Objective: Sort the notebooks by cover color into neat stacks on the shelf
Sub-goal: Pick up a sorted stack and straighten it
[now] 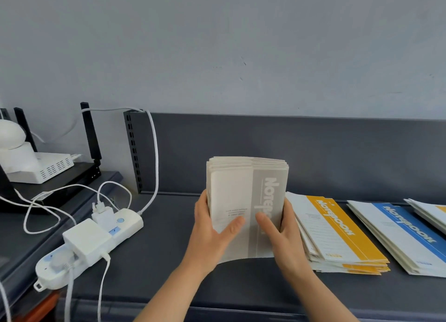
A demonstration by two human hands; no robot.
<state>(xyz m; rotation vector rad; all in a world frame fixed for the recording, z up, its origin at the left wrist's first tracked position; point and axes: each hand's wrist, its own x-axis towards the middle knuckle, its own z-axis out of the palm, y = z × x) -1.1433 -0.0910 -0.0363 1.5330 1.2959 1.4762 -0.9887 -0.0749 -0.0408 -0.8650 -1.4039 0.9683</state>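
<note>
Dark grey shelf (169, 268) runs right across the view, with a grey back panel (313, 152) rising behind it. Out on the right, a stack of yellow-banded notebooks (337, 234) lies flat, a little fanned at its edges, and just beside it, further right, a stack of blue-banded notebooks (405, 230), with one more pile (432, 213) cut off by the frame edge. Centre stage: a thick bundle of grey-banded notebooks (246, 201) held upright over the shelf, just left of the yellow stack; whether its lower edge touches the shelf, hard to call. The left hand (212, 232) clasps the bundle's left side, thumb across the front cover, and the right hand (282, 234) clasps the right side the same way. Off to the left, a white power strip (96, 244) lies on the shelf, chargers plugged in, white cables (154, 152) looping away.
</note>
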